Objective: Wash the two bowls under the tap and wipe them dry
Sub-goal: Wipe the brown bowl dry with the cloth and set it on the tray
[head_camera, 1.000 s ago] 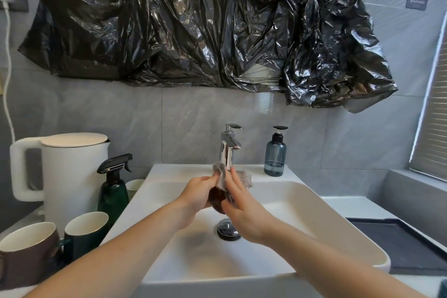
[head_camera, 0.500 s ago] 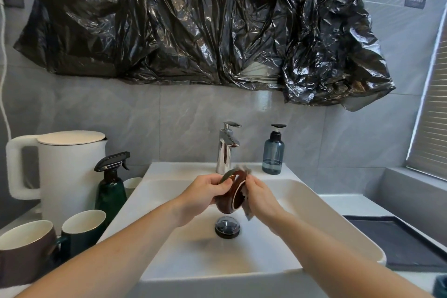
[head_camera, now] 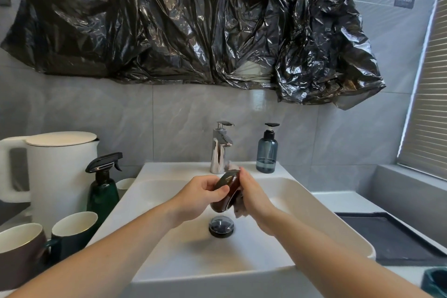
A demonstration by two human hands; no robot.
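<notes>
A: One small glossy brown bowl [head_camera: 226,195] in hand, held on edge over the white rectangular basin [head_camera: 314,203], above the dark round drain plug [head_camera: 221,225]; left hand [head_camera: 197,195] curled round its rim, thumb on the near face.

B: And the other hand?

A: Right hand [head_camera: 254,195] pressing a crumpled greyish cloth [head_camera: 239,210] against the bowl's far side, fingers bent round it; scraps of cloth show above and below the hand.

B: Water running?

A: No stream visible from the chrome tap [head_camera: 220,150]; I judge this the wiping-dry step on the first bowl.

B: Second bowl?

A: Cannot place it; only mugs, a white kettle [head_camera: 60,169] and a green spray bottle [head_camera: 102,189] at left.

B: Next?

A: Probably turning the bowl so the cloth reaches the unwiped part; firm hold needed, glaze looks slippery.
</notes>
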